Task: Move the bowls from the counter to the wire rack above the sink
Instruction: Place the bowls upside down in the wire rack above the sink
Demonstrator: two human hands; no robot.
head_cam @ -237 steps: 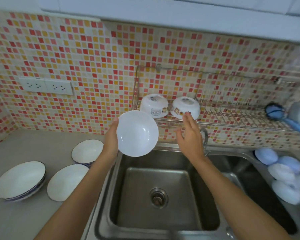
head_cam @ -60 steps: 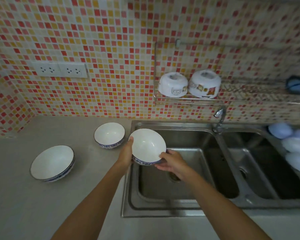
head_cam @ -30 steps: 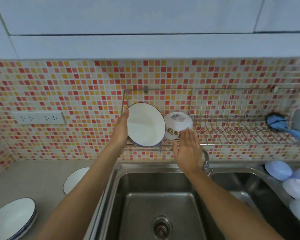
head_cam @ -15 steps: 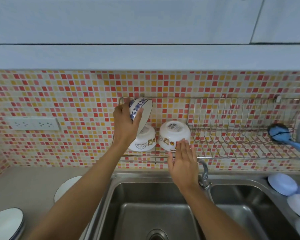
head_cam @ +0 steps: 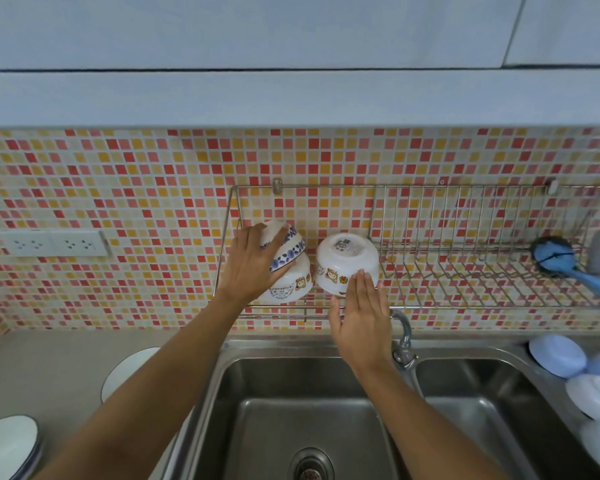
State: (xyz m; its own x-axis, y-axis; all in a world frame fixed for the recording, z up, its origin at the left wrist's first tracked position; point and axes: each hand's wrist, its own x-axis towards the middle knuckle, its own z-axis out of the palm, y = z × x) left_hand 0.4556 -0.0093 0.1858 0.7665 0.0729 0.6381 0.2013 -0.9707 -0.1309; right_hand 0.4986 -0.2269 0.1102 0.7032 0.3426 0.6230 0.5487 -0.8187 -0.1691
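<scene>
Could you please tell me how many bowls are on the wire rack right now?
3: a cartoon bowl upside down, a second cartoon bowl left of it, and the blue-patterned bowl on top of that one, under the left hand. None seem hidden.

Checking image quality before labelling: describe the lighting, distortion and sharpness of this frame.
Head view: soft, even light with faint shadows; wide-angle bending curves the rack and cabinet edge; hands and bowls stay sharp; mild sheen on the sink.

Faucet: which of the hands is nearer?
Right. The right hand hovers just left of the faucet; the left hand is farther left, on the blue-patterned bowl.
</scene>
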